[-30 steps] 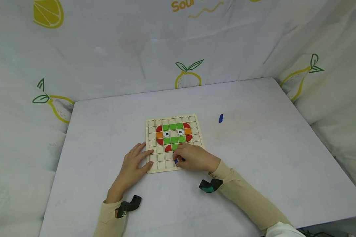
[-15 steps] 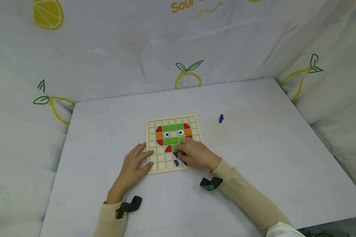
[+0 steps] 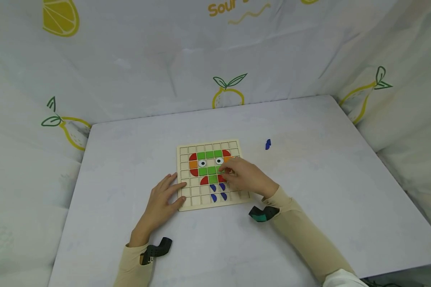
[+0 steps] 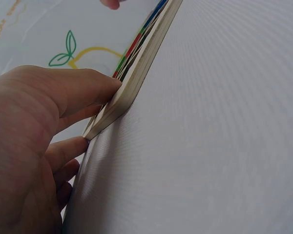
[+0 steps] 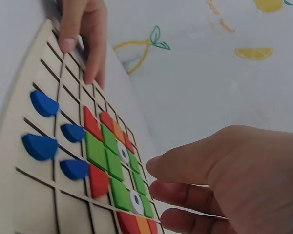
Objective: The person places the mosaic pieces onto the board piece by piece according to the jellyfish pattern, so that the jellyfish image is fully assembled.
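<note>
A square wooden grid board (image 3: 195,201) lies on the table, carrying red, orange and green tiles and two round eye tiles (image 3: 202,163). Below the green ones sit several blue leaf-shaped pieces (image 5: 40,147), each in its own square. My left hand (image 3: 162,199) rests with spread fingers along the board's left edge, thumb and index finger over its rim. Above the board's right side is my right hand (image 3: 247,175), hiding some tiles there. In the right wrist view, its thumb and fingers (image 5: 178,165) stand apart with nothing between them.
Two more blue pieces (image 3: 268,144) lie together on the white table (image 3: 309,159), right of the board's far corner. A white lemon-print cloth (image 3: 147,71) hangs behind the table and at its sides. Each wrist wears a black device (image 3: 263,214).
My right hand has left the blue pieces, moving up and to the right, and its fingers are off them. All the blue pieces on the board now show. The left hand stays put.
</note>
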Action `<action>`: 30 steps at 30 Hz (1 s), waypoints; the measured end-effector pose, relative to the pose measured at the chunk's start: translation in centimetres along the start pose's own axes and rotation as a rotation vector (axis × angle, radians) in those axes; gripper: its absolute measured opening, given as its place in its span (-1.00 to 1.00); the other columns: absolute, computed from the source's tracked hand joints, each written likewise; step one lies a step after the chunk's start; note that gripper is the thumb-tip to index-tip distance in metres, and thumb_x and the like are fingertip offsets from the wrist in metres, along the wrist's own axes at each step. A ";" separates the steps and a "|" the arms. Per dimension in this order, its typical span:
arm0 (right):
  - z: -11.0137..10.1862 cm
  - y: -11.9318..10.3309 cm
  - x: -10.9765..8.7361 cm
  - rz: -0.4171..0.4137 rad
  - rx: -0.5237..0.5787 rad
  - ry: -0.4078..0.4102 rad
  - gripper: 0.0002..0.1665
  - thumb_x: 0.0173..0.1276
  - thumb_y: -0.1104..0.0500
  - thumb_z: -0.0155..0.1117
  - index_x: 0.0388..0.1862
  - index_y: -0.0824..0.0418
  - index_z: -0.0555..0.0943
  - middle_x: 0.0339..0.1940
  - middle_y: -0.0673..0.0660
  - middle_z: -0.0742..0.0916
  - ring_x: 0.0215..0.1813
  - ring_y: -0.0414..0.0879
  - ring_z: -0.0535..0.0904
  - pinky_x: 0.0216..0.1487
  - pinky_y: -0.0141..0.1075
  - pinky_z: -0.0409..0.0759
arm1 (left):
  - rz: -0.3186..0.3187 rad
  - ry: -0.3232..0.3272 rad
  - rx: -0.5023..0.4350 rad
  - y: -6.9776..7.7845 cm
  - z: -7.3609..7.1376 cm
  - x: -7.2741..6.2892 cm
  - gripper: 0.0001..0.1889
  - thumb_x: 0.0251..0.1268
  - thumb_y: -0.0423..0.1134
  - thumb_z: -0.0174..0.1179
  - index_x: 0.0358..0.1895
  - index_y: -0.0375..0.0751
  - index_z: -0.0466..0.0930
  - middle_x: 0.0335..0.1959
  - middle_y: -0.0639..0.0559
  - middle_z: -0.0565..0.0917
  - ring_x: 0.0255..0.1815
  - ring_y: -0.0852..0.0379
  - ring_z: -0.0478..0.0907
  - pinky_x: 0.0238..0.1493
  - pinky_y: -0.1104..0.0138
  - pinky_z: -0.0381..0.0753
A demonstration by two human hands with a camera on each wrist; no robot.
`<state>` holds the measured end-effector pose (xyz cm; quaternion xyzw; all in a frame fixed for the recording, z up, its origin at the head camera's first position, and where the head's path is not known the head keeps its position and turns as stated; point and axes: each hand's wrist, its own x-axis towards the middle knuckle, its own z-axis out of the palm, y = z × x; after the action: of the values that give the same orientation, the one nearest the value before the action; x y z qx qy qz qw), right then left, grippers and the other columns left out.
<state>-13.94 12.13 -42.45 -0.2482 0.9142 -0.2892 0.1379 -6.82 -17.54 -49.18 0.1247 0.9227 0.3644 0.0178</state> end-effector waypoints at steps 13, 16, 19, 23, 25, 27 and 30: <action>-7.1 8.1 -0.4 0.172 -0.030 0.136 -0.62 0.53 0.19 0.16 0.24 0.28 0.60 0.12 0.25 0.69 0.10 0.13 0.59 0.05 -0.01 0.60 | -0.025 -0.015 0.011 0.3 -0.1 0.0 -0.54 0.31 -0.18 0.34 0.28 -0.05 0.61 0.59 -0.15 0.28 0.66 -0.22 0.03 0.53 -0.21 0.04; -8.1 10.4 -0.5 0.212 -0.075 0.109 -0.58 0.54 0.22 0.12 0.32 0.28 0.55 0.21 0.31 0.63 0.17 0.20 0.56 0.09 0.07 0.59 | -0.025 -0.015 0.011 0.4 -0.1 -0.1 -0.54 0.31 -0.17 0.33 0.28 -0.05 0.61 0.59 -0.15 0.29 0.66 -0.22 0.04 0.53 -0.22 0.05; -8.7 11.9 -0.7 0.245 -0.104 0.069 -0.52 0.54 0.28 0.02 0.39 0.27 0.50 0.32 0.36 0.56 0.29 0.28 0.51 0.20 0.17 0.56 | -0.026 -0.020 0.012 0.4 -0.1 -0.1 -0.54 0.32 -0.17 0.33 0.29 -0.04 0.61 0.59 -0.15 0.28 0.66 -0.21 0.03 0.54 -0.21 0.04; -9.0 12.8 -0.3 0.252 -0.149 0.022 -0.46 0.52 0.35 -0.09 0.44 0.28 0.45 0.43 0.39 0.48 0.42 0.33 0.43 0.34 0.24 0.47 | -0.026 -0.021 0.016 0.4 -0.2 -0.1 -0.54 0.32 -0.17 0.32 0.29 -0.04 0.60 0.60 -0.14 0.27 0.66 -0.21 0.02 0.53 -0.22 0.03; -9.0 13.0 0.1 0.251 -0.174 0.007 -0.46 0.50 0.36 -0.09 0.43 0.28 0.46 0.46 0.39 0.46 0.47 0.33 0.37 0.40 0.25 0.42 | -0.028 -0.019 0.015 0.4 -0.2 -0.1 -0.54 0.32 -0.18 0.32 0.29 -0.04 0.60 0.60 -0.14 0.27 0.66 -0.21 0.02 0.54 -0.22 0.02; -8.8 13.2 0.4 0.261 -0.193 0.011 -0.48 0.49 0.35 -0.06 0.39 0.28 0.50 0.44 0.38 0.48 0.48 0.32 0.34 0.42 0.25 0.40 | -0.030 -0.019 0.013 0.4 -0.2 -0.1 -0.53 0.32 -0.18 0.32 0.29 -0.05 0.60 0.60 -0.14 0.27 0.67 -0.21 0.01 0.54 -0.22 0.02; -8.5 13.6 0.7 0.274 -0.217 0.030 -0.53 0.47 0.35 0.00 0.30 0.29 0.58 0.35 0.36 0.55 0.42 0.29 0.40 0.39 0.21 0.44 | -0.031 -0.021 0.007 0.4 -0.1 -0.1 -0.53 0.31 -0.18 0.32 0.29 -0.05 0.60 0.60 -0.14 0.27 0.67 -0.21 0.01 0.54 -0.22 0.02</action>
<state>-22.98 25.31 -43.86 -0.1303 0.9672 -0.1711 0.1349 -6.61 -17.38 -48.83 0.1141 0.9255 0.3595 0.0329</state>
